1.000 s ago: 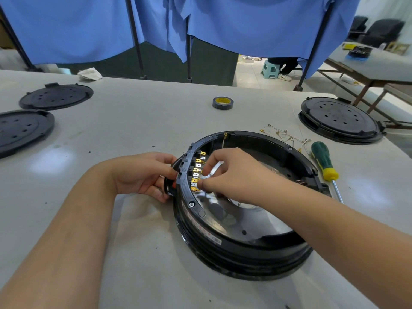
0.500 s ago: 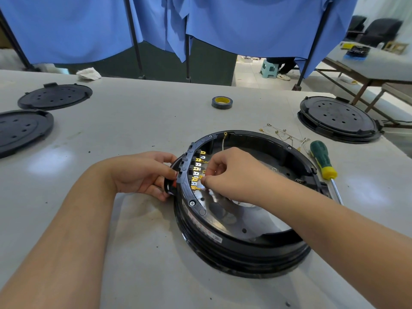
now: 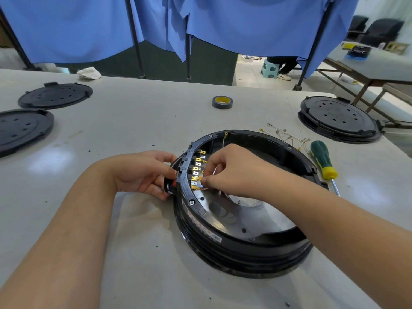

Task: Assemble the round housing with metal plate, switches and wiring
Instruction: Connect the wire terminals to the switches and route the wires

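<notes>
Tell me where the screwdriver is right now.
In the head view, the screwdriver lies on the table, right of the round housing, beside the loose wires.

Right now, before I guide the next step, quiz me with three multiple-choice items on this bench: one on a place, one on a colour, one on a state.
1. Where does the screwdriver lie?
A. On the table to the right of the round housing
B. Inside the housing
C. Beside the tape roll

2. What colour is the inside of the tape roll?
A. Red
B. Yellow
C. White

3. What is the right hand doing?
A. Lying flat on the table
B. Gripping the screwdriver
C. Pinching at the row of terminals inside the housing

Answers:
1 A, its green and yellow handle lies on the table just outside the housing's right rim.
2 B, the core shows yellow inside the dark tape.
3 C, its fingertips meet at the gold and silver tabs, while the left hand holds the housing's outer wall.
</notes>
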